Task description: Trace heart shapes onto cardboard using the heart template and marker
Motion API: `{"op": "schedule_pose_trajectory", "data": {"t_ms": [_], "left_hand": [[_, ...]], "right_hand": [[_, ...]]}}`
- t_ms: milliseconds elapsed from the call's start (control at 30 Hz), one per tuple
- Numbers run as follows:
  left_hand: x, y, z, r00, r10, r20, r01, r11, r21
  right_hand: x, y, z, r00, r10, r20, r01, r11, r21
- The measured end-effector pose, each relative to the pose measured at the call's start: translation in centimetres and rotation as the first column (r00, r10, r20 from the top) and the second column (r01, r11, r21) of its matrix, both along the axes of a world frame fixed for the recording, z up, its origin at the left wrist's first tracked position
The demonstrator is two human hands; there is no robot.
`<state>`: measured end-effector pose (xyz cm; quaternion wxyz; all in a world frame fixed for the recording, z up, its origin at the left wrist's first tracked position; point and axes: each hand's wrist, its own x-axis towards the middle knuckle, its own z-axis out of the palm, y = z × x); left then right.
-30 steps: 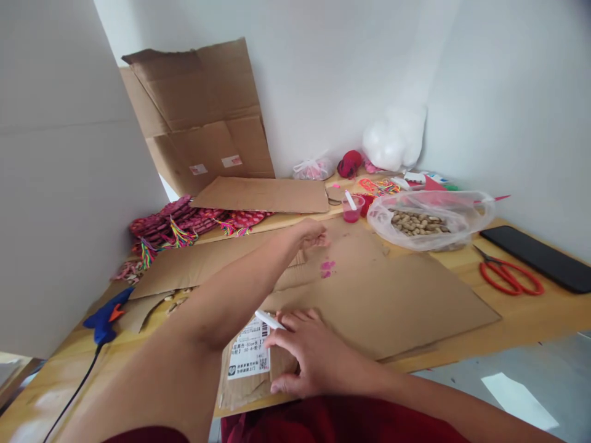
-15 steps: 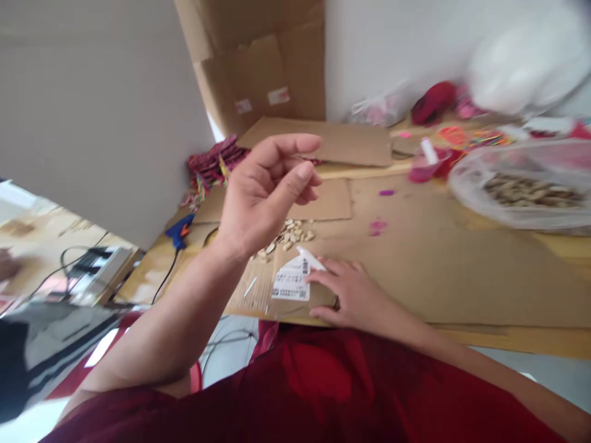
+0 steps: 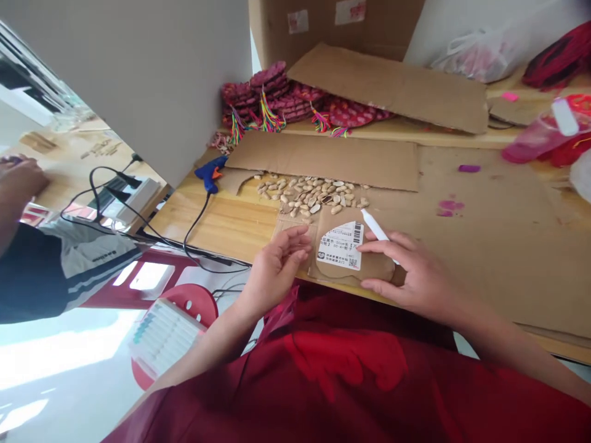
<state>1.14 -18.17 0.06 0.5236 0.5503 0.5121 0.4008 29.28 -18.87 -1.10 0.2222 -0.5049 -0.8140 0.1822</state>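
Note:
My left hand (image 3: 277,264) is beside the left edge of a cut cardboard piece (image 3: 369,271). Its fingers are loosely bent and apart, with nothing seen in them. On that piece is a white printed label (image 3: 341,246) with a barcode and small code square. My right hand (image 3: 418,274) rests over the piece's right side, index finger and thumb reaching onto it. A white marker-like pen (image 3: 375,226) slants out from beneath the index finger, held in this hand. Just behind lies a heap of peanuts in shells (image 3: 318,194), some cracked open.
A blue glue gun (image 3: 211,174) with a black cord lies left. Cardboard sheets (image 3: 332,157) and stacked red patterned pieces with tassels (image 3: 268,92) stand behind. A pink cup (image 3: 529,141) is at right. Another person's arm (image 3: 18,184) shows far left, near a power strip (image 3: 133,200).
My left hand has come down from mid-air to the cardboard piece's left side. My right hand remains on the piece with the white pen. The view has shifted left and downward.

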Motion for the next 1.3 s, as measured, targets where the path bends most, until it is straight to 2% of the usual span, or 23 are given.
{"op": "schedule_pose_trajectory", "data": {"t_ms": [133,267,433,600,667,767,833,867,967,1033,1167,1233,1300], "left_hand": [[0.2,0.1,0.8,0.993,-0.002,0.117,0.010,0.998,-0.063],[-0.2,0.6,0.8,0.986,0.019,0.168,0.007,0.988,-0.154],[-1.0,0.8,1.0,0.968,0.014,0.251,0.065,0.950,-0.305],[-1.7,0.9,1.6,0.948,0.038,0.315,0.095,0.914,-0.395],[-1.8,1.5,1.8,0.970,-0.026,0.243,0.113,0.929,-0.351],[-1.3,3.4,2.1,0.981,-0.188,-0.049,0.183,0.979,-0.093],[-0.3,5.2,2.3,0.943,-0.258,-0.211,0.278,0.958,0.069],[0.4,6.2,2.3,0.928,-0.288,-0.235,0.320,0.941,0.111],[2.8,9.3,2.1,0.868,-0.423,-0.259,0.464,0.877,0.124],[4.3,11.2,1.7,0.836,-0.440,-0.328,0.492,0.866,0.093],[6.2,14.3,1.1,0.831,-0.359,-0.424,0.444,0.888,0.118],[6.4,15.0,1.0,0.847,-0.316,-0.427,0.404,0.905,0.131],[6.2,14.8,1.2,0.871,-0.272,-0.408,0.365,0.916,0.168]], "right_hand": [[0.0,0.0,0.0,1.000,-0.007,0.001,0.007,1.000,0.011],[0.2,-0.1,0.1,1.000,0.002,0.012,-0.002,1.000,0.018],[0.4,-0.2,0.2,1.000,0.019,0.001,-0.019,1.000,0.014],[0.6,-0.3,-0.3,1.000,0.017,-0.005,-0.017,1.000,0.007],[0.7,-0.3,-0.5,1.000,0.019,0.003,-0.019,1.000,-0.002],[0.8,-0.3,-0.4,1.000,0.020,0.013,-0.019,1.000,-0.011],[0.7,-0.3,-0.2,1.000,0.009,0.017,-0.009,1.000,-0.014],[0.6,-0.3,-0.1,1.000,0.004,0.020,-0.003,1.000,-0.019],[0.6,-0.4,0.2,1.000,-0.003,0.023,0.004,0.999,-0.043],[0.6,-0.5,0.3,1.000,-0.003,0.022,0.004,0.998,-0.055],[0.7,-0.6,0.1,1.000,0.005,0.009,-0.005,0.998,-0.066],[0.6,-0.5,0.2,1.000,0.007,-0.001,-0.007,0.998,-0.059],[0.5,-0.5,0.3,1.000,0.007,-0.004,-0.008,0.999,-0.051]]}}
